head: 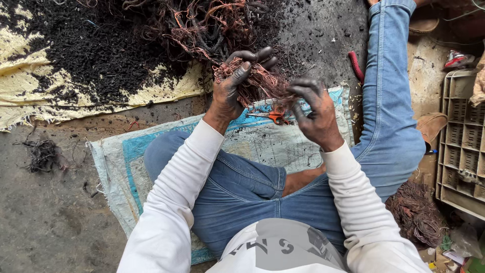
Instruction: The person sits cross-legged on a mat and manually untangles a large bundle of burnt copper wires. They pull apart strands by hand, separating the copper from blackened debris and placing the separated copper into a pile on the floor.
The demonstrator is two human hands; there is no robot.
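The floor (45,222) is grey, dirty concrete. On it lies a woven sack (262,144). Right of the sack stands a beige plastic crate (462,146).

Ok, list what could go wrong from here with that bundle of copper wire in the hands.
1. The left hand clutches the tangled bundle of thin copper wire strands bare, and the right hand picks at it; stray wire ends could prick the soot-blackened fingers.
2. The orange-handled scissors lie on the woven plastic sack right under the bundle; a dropped hand could likely land on them.
3. Loose strands may fall into the black debris pile.
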